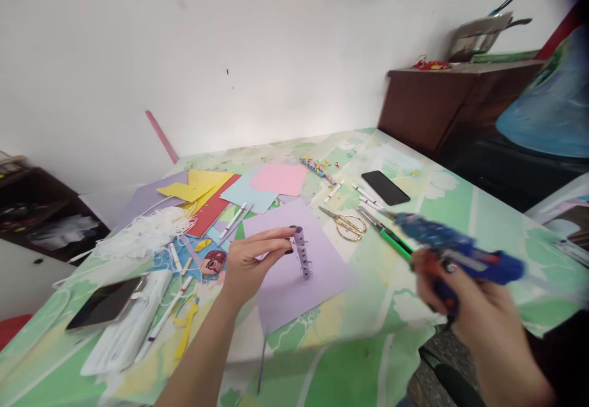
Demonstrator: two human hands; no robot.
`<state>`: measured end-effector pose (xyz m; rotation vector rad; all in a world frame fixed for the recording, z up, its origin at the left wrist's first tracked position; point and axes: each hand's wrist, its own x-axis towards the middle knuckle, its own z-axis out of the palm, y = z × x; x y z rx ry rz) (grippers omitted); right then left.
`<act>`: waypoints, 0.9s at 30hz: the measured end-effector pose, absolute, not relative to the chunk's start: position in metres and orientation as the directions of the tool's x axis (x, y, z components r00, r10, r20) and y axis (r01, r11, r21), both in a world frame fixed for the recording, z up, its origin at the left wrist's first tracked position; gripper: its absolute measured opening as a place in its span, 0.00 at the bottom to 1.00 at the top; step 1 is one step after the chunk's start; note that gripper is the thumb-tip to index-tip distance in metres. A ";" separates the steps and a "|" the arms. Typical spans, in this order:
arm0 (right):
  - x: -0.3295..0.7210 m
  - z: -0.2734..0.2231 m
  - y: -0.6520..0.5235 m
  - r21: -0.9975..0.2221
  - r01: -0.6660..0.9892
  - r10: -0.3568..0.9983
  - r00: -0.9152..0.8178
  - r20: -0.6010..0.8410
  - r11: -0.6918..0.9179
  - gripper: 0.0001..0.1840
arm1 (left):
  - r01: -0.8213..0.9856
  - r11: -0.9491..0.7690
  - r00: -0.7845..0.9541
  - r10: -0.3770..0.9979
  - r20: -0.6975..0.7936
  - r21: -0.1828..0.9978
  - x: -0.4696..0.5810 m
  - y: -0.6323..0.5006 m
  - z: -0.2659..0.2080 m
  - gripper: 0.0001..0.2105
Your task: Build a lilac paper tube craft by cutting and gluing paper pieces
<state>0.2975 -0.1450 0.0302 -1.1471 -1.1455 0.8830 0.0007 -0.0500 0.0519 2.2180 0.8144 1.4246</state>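
Between the fingertips of my left hand (257, 259) is the top of a thin purple paper tube (302, 253) with dark marks and small curled bits along its side. The tube stands roughly upright over a purple paper sheet (317, 290); whether its foot touches the sheet I cannot tell. My right hand (469, 296) is wrapped round a blue glue gun (460, 250), blurred, its nozzle pointing left. Gold-handled scissors (348, 224) and a green-handled utility knife (389, 235) lie between the two hands.
Coloured paper sheets (211, 204), a tangle of white cord (142, 235), a tablet-like device (105, 302) and a white pouch (133, 327) cover the table's left. A black phone (385, 186), markers (334, 191) and a decorated stick (318, 170) lie farther back. A brown cabinet (427, 106) stands behind right.
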 end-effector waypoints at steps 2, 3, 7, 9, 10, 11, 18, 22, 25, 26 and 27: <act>0.267 0.031 -0.144 -0.987 -0.045 0.983 0.105 0.151 0.157 0.14 | 0.249 -0.756 0.318 0.655 0.686 0.606 0.000 -0.050 0.051 0.11; 0.255 0.031 -0.143 -0.989 -0.078 0.992 0.035 0.121 0.124 0.16 | 0.239 -0.752 0.318 0.658 0.682 0.614 -0.001 -0.050 0.051 0.11; 0.227 0.030 -0.142 -0.988 -0.154 0.991 -0.129 0.045 0.025 0.19 | 0.197 -0.731 0.322 0.678 0.661 0.654 -0.002 -0.050 0.049 0.13; 0.223 0.030 -0.142 -0.990 -0.139 0.987 -0.162 0.015 -0.008 0.20 | 0.183 -0.725 0.322 0.682 0.656 0.663 -0.003 -0.050 0.048 0.13; 0.222 0.030 -0.142 -0.993 -0.121 0.983 -0.181 0.009 -0.013 0.20 | 0.180 -0.726 0.322 0.681 0.657 0.664 -0.004 -0.050 0.047 0.14; 0.221 0.029 -0.142 -0.995 -0.102 0.980 -0.197 0.007 -0.014 0.20 | 0.178 -0.727 0.322 0.680 0.659 0.663 -0.004 -0.049 0.047 0.14; 0.219 0.024 -0.143 -1.000 -0.011 0.983 -0.186 0.002 0.000 0.20 | 0.160 -0.730 0.321 0.675 0.665 0.664 -0.006 -0.047 0.045 0.15; 0.218 0.022 -0.142 -1.000 0.014 0.980 -0.200 0.004 0.007 0.18 | 0.159 -0.732 0.329 0.672 0.664 0.662 -0.006 -0.047 0.045 0.15; 0.218 0.022 -0.141 -1.000 0.032 0.983 -0.183 -0.007 -0.001 0.18 | 0.140 -0.723 0.336 0.678 0.654 0.677 -0.007 -0.047 0.045 0.15; 0.218 0.022 -0.141 -0.999 0.036 0.984 -0.178 -0.010 -0.004 0.18 | 0.133 -0.719 0.335 0.680 0.652 0.682 -0.007 -0.048 0.045 0.15; 0.218 0.022 -0.142 -0.999 0.039 0.985 -0.174 -0.014 -0.007 0.18 | 0.130 -0.716 0.336 0.682 0.650 0.685 -0.007 -0.048 0.045 0.15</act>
